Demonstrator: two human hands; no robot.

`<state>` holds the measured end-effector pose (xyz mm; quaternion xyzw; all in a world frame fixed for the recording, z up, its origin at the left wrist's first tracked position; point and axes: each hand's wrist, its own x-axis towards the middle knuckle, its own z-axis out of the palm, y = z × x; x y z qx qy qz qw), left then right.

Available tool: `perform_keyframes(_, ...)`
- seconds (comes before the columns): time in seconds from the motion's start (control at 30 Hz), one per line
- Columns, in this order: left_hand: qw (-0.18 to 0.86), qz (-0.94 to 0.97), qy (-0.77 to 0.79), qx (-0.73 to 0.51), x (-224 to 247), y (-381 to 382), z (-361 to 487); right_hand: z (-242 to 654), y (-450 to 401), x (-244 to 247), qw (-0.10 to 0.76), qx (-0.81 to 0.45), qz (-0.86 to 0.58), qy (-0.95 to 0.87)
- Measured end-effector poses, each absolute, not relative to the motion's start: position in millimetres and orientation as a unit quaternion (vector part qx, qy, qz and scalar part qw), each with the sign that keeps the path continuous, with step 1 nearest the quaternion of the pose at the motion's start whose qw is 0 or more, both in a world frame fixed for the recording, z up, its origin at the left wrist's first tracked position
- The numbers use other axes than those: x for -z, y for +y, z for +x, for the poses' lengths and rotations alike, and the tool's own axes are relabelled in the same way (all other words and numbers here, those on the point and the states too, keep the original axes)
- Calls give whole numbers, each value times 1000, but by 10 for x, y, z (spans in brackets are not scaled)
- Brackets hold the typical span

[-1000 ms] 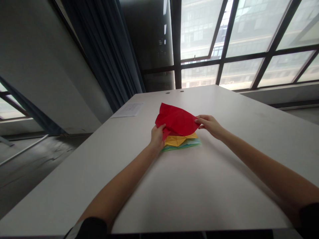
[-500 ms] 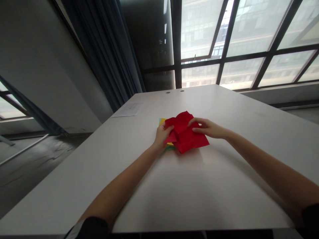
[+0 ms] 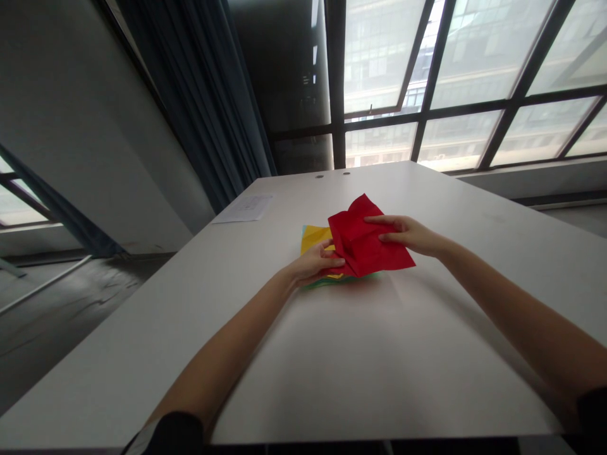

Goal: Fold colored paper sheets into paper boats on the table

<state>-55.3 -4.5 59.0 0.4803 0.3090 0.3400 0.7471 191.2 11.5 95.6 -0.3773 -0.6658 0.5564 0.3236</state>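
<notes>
A creased red sheet of paper is held between both hands, partly unfolded, with a corner pointing up. My left hand pinches its lower left edge between thumb and fingers. At the sheet's right side, my right hand grips it with the fingers on top. Beneath and to the left of it lies a yellow sheet on the table, with green sheet edges showing under it. The red sheet hides much of this stack.
The white table stretches away towards the windows. Near its far left edge lies a white printed sheet. Two round dark holes are at the table's far end. A blue curtain hangs behind on the left.
The red sheet has moved right and up, uncovering more of the yellow sheet. My left hand has shifted to its lower left edge, and my right hand has moved slightly right and up.
</notes>
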Motion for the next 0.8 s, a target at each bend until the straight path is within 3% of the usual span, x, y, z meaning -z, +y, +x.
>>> perform_keyframes(0.33, 657, 501, 386, -410, -549, 29, -578, 1950, 250, -863, 423, -554, -398, -596)
perform_keyframes(0.43, 529, 607, 390, -447, -526, 49, -565, 1942, 266, -844, 430, -548, -402, -595)
perform_keyframes(0.63, 141, 810, 397, -409, -528, 7, -511, 1915, 240, -878, 414, -511, -416, -628)
perform_keyframes(0.8, 77, 802, 460, -374, -543, -63, -451, 1850, 164, -940, 393, -485, -426, -655)
